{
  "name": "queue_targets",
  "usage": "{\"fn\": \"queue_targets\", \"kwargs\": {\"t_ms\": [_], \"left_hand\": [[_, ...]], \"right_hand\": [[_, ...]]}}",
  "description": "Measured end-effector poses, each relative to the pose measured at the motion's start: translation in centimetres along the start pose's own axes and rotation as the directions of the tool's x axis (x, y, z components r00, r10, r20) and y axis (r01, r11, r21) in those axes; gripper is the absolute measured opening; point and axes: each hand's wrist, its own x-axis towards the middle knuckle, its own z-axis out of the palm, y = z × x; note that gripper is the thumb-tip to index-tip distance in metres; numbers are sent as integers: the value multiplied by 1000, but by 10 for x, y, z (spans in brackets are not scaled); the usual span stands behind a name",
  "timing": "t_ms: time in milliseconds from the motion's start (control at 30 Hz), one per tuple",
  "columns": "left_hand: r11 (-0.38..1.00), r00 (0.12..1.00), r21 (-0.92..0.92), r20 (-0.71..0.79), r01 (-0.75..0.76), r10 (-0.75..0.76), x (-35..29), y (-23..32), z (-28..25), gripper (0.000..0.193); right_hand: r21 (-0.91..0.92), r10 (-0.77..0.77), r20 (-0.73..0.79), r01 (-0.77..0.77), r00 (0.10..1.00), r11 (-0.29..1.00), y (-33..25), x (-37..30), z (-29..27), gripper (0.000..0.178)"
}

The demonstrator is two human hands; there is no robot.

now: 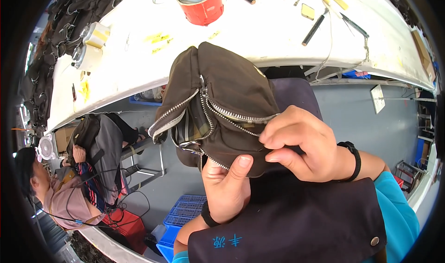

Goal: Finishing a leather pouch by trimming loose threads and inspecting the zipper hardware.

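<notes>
A dark brown fabric bag is held up in front of me, over my lap by the table edge. Its silver-toothed zips stand undone, and a checked lining shows inside the gaping pocket. My left hand grips the bag's lower side, thumb on the front and the other fingers hidden beneath or behind it. At the right end of the zipped opening, my right hand pinches the bag's edge between thumb and curled fingers. Exactly what lies between those fingertips is partly hidden.
The white table carries a red tin, a black-handled tool and a yellowish block. Dark bags are heaped at far left. A co-worker sits at left. Blue crates stand on the floor.
</notes>
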Motion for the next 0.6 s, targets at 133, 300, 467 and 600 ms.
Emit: {"fn": "queue_targets", "kwargs": {"t_ms": [133,300,467,600], "left_hand": [[1000,1000,-13,12,11,-11,-1,-2,-2,34],[1000,999,-18,44,-5,6,-1,-4,-5,34],[999,1000,-29,0,25,-25,-2,-3,-2,33],[1000,1000,3,30,7,-7,0,-5,-4,32]], "right_hand": [[-252,-246,21,244,969,937,2,2,1,26],[-419,-355,75,352,932,837,1,5,0,28],[-333,-210,149,249,966,909,-4,10,-3,30],[-131,-2,94,14,996,991,-7,10,-1,32]]}}
